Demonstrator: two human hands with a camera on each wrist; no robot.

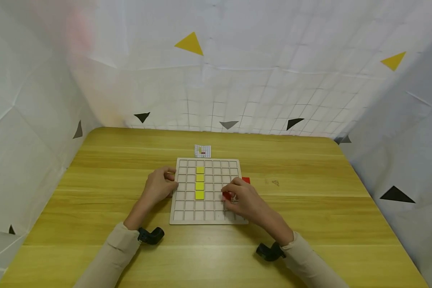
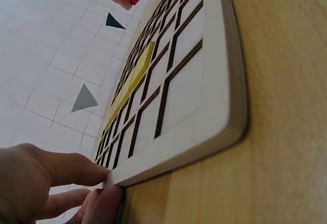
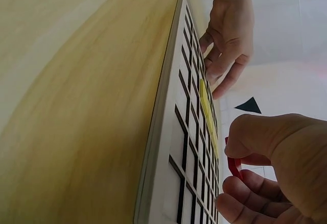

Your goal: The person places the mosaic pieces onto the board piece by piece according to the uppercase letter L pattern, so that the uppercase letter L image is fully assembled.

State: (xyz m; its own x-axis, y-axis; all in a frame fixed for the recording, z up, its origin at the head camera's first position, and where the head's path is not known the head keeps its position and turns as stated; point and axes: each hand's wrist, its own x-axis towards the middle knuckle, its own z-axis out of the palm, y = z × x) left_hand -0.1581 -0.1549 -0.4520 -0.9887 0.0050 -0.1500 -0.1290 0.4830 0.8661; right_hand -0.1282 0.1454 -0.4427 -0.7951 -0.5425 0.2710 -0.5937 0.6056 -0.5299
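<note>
A wooden grid board point(image 1: 209, 222) lies on the table. In its third column from the left stands a line of several yellow square tiles point(image 1: 199, 186). My left hand point(image 1: 158, 185) holds the board's left edge; in the left wrist view the thumb touches the rim and the other fingers are bent beside it. Above the right half of the grid, my right hand point(image 1: 246, 200) pinches a red tile point(image 1: 226, 196) between thumb and fingers. The right wrist view shows this tile tilted and partly hidden by the fingers. More red point(image 1: 246, 180) shows beside the board's right edge.
A small printed card point(image 1: 203, 151) with a grid and coloured marks lies just behind the board. White sheets with triangles point(image 1: 228, 125) close off the back and both sides of the wooden table point(image 1: 309, 168).
</note>
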